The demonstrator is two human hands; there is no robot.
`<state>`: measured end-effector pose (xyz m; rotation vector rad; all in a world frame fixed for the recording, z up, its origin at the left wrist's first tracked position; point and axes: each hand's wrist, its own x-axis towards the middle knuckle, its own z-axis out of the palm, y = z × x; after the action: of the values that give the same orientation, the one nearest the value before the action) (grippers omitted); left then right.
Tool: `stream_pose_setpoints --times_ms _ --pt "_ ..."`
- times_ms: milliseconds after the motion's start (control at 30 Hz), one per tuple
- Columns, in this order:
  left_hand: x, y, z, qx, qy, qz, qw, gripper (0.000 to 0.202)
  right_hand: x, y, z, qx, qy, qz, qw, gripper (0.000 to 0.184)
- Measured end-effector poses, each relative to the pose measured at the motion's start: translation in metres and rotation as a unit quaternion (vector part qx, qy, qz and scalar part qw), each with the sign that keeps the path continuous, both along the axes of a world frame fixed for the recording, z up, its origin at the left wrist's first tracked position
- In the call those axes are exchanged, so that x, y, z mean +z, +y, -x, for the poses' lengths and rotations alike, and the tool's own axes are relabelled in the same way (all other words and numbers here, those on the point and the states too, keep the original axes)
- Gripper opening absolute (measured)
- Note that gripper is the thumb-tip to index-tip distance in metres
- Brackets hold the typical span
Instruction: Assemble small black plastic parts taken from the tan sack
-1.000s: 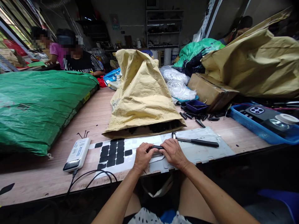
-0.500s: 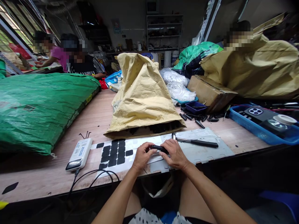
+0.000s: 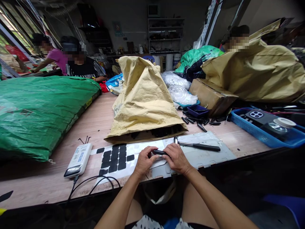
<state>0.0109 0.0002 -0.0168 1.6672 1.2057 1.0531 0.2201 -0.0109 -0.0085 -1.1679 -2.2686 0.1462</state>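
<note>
My left hand [image 3: 144, 161] and my right hand [image 3: 175, 157] meet at the table's near edge, both closed on a small black elongated part [image 3: 159, 152] held between their fingertips. Under the hands lies a white backing sheet [image 3: 140, 149] carrying several black square pads [image 3: 115, 157] to the left. A grey metal plate [image 3: 209, 152] lies under my right hand, with a small hammer [image 3: 197, 145] resting on it just beyond.
A tan paper sack [image 3: 145, 98] lies open toward me with black parts inside. A green sack [image 3: 40, 105] fills the left. A white power bank [image 3: 75, 159] with cable sits left of the pads. A blue tray [image 3: 267, 130], cardboard box [image 3: 211, 95] and loose black parts [image 3: 200, 121] are right. Other people sit far behind.
The view shifted slightly; my hands stayed together at the same spot, fingers working the black part, which now shows a little more between them.
</note>
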Motion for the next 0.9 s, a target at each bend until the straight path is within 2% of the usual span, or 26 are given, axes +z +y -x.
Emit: stream_pose_setpoints --times_ms 133,200,300,367,400,533,667,900 --pt "-0.002 0.001 0.0 0.0 0.014 -0.006 1.0 0.022 0.005 -0.004 0.0 -0.006 0.024 -0.006 1.0 0.014" --pt "-0.004 0.002 0.0 0.003 0.002 0.0 1.0 0.022 0.01 -0.003 -0.007 -0.041 0.052 -0.021 0.998 0.022" --pt "-0.006 0.003 0.0 0.008 -0.018 0.005 1.0 0.023 0.014 0.006 -0.031 -0.167 0.062 -0.049 0.983 0.024" --pt "-0.007 0.004 0.0 0.009 -0.018 0.004 1.0 0.023 0.012 0.015 -0.051 -0.258 0.039 -0.054 0.964 0.019" --pt "-0.006 0.004 0.0 0.01 -0.015 0.003 1.0 0.023 0.01 0.018 -0.061 -0.28 0.023 -0.046 0.959 0.016" --pt "-0.004 0.004 -0.001 0.013 -0.006 0.001 1.0 0.021 -0.002 0.025 -0.083 -0.246 -0.042 -0.016 0.968 0.014" --pt "-0.002 0.003 -0.001 0.015 0.003 0.003 1.0 0.019 -0.009 0.023 -0.082 -0.239 -0.074 -0.022 0.968 0.018" --pt "0.003 0.002 -0.002 0.017 0.034 -0.014 0.999 0.017 -0.009 0.024 -0.081 -0.24 -0.074 -0.037 0.967 0.018"
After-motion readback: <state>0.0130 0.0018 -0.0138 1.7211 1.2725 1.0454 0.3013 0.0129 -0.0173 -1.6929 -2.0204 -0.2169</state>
